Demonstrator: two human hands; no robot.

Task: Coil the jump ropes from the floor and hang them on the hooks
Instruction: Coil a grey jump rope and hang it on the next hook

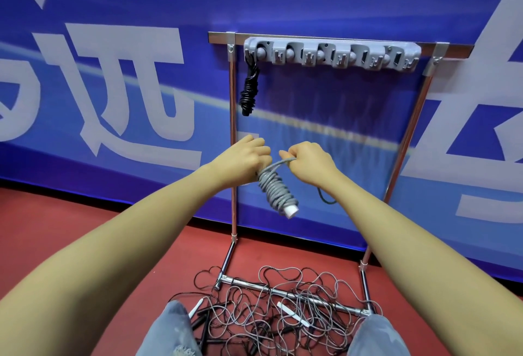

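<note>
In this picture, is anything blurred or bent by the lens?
Head view: the rack posts splay and the wall lettering bows, a wide-angle effect; the clear panel behind the hands shows streaky smearing; the grey coiled rope and both hands, left and right, are fairly sharp; light is even, no hard glare.

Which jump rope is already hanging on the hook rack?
The coiled black rope, on the rack's leftmost hook; the grey one is in both hands, others lie tangled on the floor.

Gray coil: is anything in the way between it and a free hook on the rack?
Nothing visible. The gray coil hangs below the hook rail; only the black coil occupies the leftmost hook.
</note>
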